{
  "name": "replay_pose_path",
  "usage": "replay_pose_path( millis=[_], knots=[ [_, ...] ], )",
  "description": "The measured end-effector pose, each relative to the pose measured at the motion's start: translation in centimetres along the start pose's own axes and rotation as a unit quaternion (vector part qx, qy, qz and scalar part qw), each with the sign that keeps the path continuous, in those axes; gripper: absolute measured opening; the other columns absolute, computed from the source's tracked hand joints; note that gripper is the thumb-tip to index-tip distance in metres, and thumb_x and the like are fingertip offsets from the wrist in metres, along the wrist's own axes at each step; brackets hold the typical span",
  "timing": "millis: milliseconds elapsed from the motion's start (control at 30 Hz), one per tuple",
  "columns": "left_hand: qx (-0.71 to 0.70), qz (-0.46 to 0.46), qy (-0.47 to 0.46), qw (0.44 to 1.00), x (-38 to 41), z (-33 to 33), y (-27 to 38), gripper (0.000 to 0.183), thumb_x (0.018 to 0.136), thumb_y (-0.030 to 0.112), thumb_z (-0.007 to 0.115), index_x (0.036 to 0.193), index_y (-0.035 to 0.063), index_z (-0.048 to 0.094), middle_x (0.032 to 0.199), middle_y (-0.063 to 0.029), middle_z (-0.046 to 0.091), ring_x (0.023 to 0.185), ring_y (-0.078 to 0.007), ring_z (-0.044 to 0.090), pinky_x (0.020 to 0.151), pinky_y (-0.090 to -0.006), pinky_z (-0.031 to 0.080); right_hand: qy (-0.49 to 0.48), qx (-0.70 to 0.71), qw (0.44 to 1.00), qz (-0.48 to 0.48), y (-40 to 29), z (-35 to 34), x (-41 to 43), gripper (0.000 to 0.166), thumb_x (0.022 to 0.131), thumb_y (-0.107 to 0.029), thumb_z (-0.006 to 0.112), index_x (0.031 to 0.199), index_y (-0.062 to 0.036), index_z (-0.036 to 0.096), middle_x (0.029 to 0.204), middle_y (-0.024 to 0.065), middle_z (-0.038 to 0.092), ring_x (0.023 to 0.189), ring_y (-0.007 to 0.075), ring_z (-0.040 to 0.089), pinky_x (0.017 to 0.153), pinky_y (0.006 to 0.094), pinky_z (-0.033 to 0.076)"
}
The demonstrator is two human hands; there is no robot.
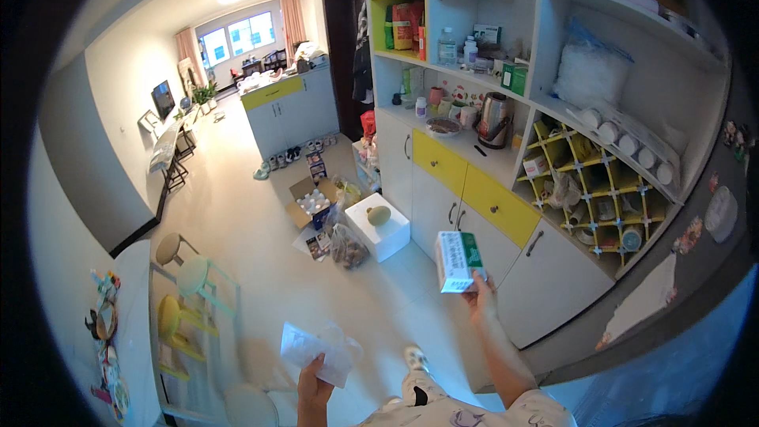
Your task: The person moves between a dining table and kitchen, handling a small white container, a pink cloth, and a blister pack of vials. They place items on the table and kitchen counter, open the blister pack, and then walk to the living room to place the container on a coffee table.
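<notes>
My right hand [483, 296] grips the lower end of a white and green carton [456, 264], which bears printed writing. It is held up in front of the white cabinet doors [489, 252]. Lower and to the left, my left hand [314, 385] pinches a whitish, partly see-through plastic bag [320, 353] over the pale tiled floor. The bag looks flat; whether anything is inside it, I cannot tell. Both hands are apart from the shelves and from each other.
A wall cabinet holds bottles, an electric kettle [496, 121] and a yellow lattice rack [593, 190]. On the floor stand a white foam box [385, 243] with a round fruit on it, an open carton [293, 193] of bottles and plastic bags [350, 249]. Stools [193, 276] line the table [133, 308] at left.
</notes>
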State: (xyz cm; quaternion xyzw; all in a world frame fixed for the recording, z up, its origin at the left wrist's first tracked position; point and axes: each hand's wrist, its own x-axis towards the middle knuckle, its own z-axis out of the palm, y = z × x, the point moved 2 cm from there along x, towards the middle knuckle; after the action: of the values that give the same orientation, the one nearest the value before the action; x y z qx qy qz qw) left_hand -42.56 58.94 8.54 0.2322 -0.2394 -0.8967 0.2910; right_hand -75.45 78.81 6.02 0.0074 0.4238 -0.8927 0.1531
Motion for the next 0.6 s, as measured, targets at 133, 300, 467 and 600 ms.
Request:
replay_pose_path(
  millis=[133,300,467,600],
  knots=[
    [-0.026,-0.01,-0.02,0.999,8.1,-0.3,-0.8,0.043,0.082,0.006,0.051,0.124,0.005,0.042,0.116,-0.0119,0.052,0.109,-0.0295,0.051,0.094,-0.0537,0.04,0.094,0.014,0.994,-0.045,-1.1,1.4,11.5,0.035,0.084,-0.02,0.06,0.115,-0.0117,0.045,0.101,0.0078,0.058,0.089,0.0186,0.058,0.068,0.0327,0.052],
    [-0.052,-0.031,0.059,0.996,16.6,-7.5,-2.5,0.035,0.083,0.013,0.052,0.117,0.0037,0.049,0.109,-0.0113,0.056,0.099,-0.0254,0.054,0.086,-0.0456,0.042,0.17,0.04,0.98,-0.097,-1.7,4.1,25.4,0.04,0.084,-0.022,0.062,0.119,-0.0148,0.044,0.106,0.0068,0.056,0.091,0.0199,0.057,0.066,0.0323,0.05],
    [0.111,-0.022,0.124,0.986,20.4,-3.2,-1.7,0.033,0.094,0.027,0.045,0.115,0.0019,0.051,0.099,-0.0072,0.061,0.088,-0.0164,0.057,0.08,-0.0286,0.046,0.257,0.031,0.958,-0.126,-2.4,5.1,36.1,0.058,0.082,-0.026,0.066,0.127,-0.0105,0.034,0.118,0.0131,0.047,0.105,0.0268,0.052,0.077,0.0409,0.046],
    [0.027,-0.048,0.109,0.993,25.3,-4.4,-1.1,0.035,0.093,0.026,0.047,0.116,0.0008,0.051,0.11,-0.011,0.059,0.096,-0.0199,0.056,0.089,-0.0339,0.044,0.312,0.055,0.926,-0.204,-3.2,4.8,41.3,0.061,0.081,-0.025,0.066,0.129,-0.0089,0.032,0.12,0.0168,0.045,0.106,0.0297,0.051,0.079,0.0455,0.047]
  ],
)
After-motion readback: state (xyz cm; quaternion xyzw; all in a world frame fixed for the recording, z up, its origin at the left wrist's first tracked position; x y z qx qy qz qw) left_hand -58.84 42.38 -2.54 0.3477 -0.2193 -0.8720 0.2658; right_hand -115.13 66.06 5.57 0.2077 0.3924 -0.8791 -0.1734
